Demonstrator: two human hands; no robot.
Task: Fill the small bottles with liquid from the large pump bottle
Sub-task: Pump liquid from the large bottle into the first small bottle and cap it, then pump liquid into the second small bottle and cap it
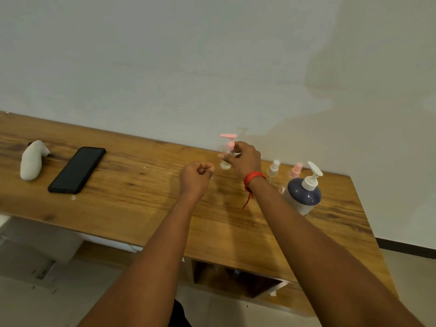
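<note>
Where the wooden table (132, 175) runs along the pale wall, a white rounded object (31, 160) lies at its far left, and just beside it a black phone (77, 169) rests face up with a dark screen showing no writing. Further right the left hand (197, 177) hovers over the tabletop, its fingers curled tight into a fist around nothing that can be seen. Just beside it the right hand (244, 159), a red thread (253, 179) tied at the wrist, pinches the neck of a small clear bottle with a pink pump (227, 151), held upright near the wall edge of the table. To the right stand two more small bottles, one with a white cap (273, 169) and one with a pink cap (296, 170), close together. In front of them sits the large pump bottle (303, 193), white below, dark blue at the shoulder, white pump on top; no label or brand can be read on any bottle
</note>
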